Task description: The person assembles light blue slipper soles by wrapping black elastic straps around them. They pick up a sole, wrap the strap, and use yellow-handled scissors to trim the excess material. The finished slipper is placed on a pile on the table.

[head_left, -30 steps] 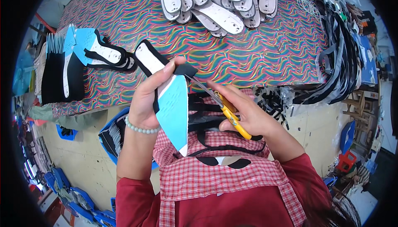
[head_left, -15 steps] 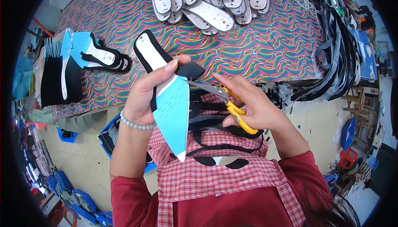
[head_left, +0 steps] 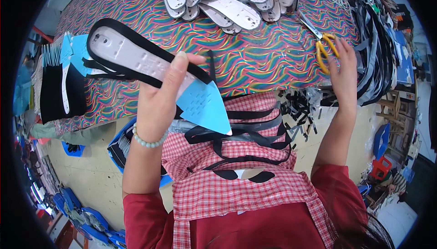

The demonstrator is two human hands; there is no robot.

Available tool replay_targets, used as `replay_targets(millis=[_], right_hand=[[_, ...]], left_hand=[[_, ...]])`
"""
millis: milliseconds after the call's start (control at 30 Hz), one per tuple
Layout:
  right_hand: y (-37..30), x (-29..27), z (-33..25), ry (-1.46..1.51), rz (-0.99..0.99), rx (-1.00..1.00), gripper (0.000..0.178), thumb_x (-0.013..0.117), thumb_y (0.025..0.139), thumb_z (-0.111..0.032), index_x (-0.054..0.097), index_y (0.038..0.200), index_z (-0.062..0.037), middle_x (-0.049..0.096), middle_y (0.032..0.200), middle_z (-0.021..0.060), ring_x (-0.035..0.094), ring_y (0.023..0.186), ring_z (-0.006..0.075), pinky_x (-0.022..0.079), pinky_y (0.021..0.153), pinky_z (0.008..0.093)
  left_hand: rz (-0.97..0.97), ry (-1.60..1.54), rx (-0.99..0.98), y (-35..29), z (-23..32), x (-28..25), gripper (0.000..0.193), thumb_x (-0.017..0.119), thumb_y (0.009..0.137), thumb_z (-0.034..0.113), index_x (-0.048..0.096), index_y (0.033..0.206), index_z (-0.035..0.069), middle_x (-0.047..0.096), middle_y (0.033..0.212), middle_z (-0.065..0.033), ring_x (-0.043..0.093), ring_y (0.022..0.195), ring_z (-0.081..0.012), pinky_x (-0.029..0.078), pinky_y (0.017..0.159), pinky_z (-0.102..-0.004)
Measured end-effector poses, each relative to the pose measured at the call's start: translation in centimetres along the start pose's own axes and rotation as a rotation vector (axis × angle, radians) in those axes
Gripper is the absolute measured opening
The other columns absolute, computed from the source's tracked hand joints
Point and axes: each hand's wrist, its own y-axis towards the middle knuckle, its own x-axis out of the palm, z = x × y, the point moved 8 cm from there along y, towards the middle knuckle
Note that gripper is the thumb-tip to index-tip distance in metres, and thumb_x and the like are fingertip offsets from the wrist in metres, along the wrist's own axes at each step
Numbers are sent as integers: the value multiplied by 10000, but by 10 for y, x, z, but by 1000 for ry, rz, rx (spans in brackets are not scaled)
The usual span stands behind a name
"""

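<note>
My left hand (head_left: pixel 160 87) is closed around a shoe insole (head_left: pixel 129 51), thumb on its pale face. The insole has a white board with a black bound edge and a pointed light blue end (head_left: pixel 205 103); it tilts, the rounded end up to the left. A narrow black strip (head_left: pixel 212 65) sticks up beside it. At the table's right, yellow-handled scissors (head_left: pixel 320 37) lie with blades pointing away. My right hand (head_left: pixel 344 69) is beside their handles, fingers extended and apart; whether a fingertip still touches them is unclear.
Several pale insoles (head_left: pixel 232 10) are heaped at the far side of the patterned table (head_left: pixel 264 58). A stack of blue and black pieces (head_left: pixel 68 76) stands at left. Black and grey strips (head_left: pixel 380 62) hang over the right edge; more strips (head_left: pixel 246 135) lie on my lap.
My right hand has moved away from the insole to the right, and the scissors now lie on the table. My left hand has turned the insole, its rounded end swinging left.
</note>
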Motion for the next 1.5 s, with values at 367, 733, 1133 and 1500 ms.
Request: replay_targets(millis=[367, 733, 1133, 1500], right_hand=[[-21, 30, -215, 1171, -603, -198, 321, 524, 927, -314, 590, 812, -22, 568, 711, 146, 582, 689, 335, 447, 619, 412], [-57, 68, -235, 1469, -888, 248, 374, 475, 987, -326, 629, 864, -8, 586, 666, 49, 558, 599, 115, 446, 550, 310], [29, 56, -204, 842, -374, -8, 343, 670, 831, -351, 612, 971, -43, 606, 866, 128, 615, 830, 298, 498, 693, 407], [53, 57, -219, 1224, -136, 13, 120, 579, 875, -119, 619, 948, -32, 626, 861, 124, 624, 826, 311, 483, 704, 420]], left_hand=[[-6, 134, 389, -23, 9, 27, 193, 597, 926, 150, 664, 992, -19, 636, 960, -66, 549, 864, -116, 437, 737, -264], [-34, -779, 392, -10, 30, -10, 399, 477, 979, 268, 440, 1292, 24, 526, 820, -68, 541, 705, -163, 491, 672, -339], [-220, 1148, 855, -39, 133, -39, 576, 730, 689, 423, 624, 1116, 52, 659, 972, -117, 615, 919, -348, 478, 869, -441], [172, 498, 290, 85, 28, -78, 596, 590, 897, 377, 472, 1329, -15, 471, 1350, -232, 465, 1252, -327, 379, 1021, -384]])
